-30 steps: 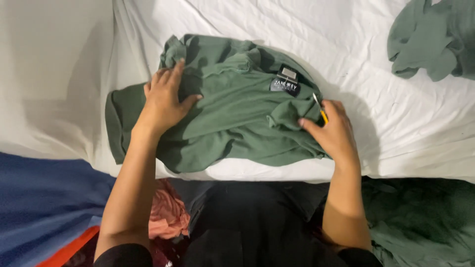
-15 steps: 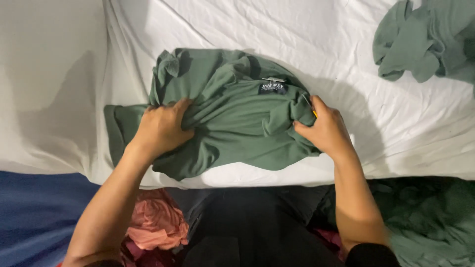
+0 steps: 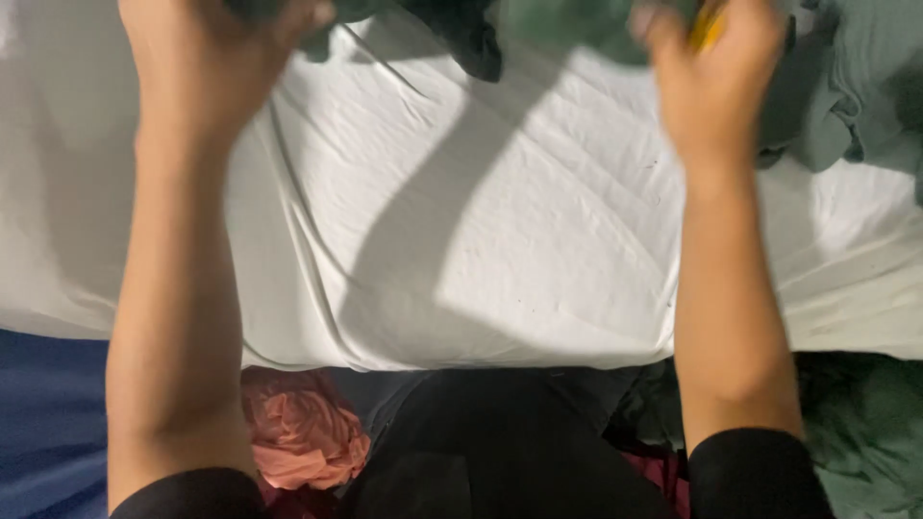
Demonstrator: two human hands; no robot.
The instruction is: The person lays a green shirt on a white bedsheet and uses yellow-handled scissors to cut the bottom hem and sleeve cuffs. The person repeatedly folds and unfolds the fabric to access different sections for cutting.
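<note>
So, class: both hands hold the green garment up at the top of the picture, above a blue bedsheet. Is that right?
Not quite. The head view shows the bedsheet is white, not blue. The left hand and right hand do hold the green garment up at the top.

Both forearms were bare, with black sleeves pushed up near the elbows. The left hand (image 3: 207, 43) and right hand (image 3: 716, 82) had no gloves; blurry though.

Bed with white sheet (image 3: 500, 250), creased, fills centre of view; crumpled green clothes (image 3: 846, 86) lie on it at 2 o'clock, near the edge
</note>
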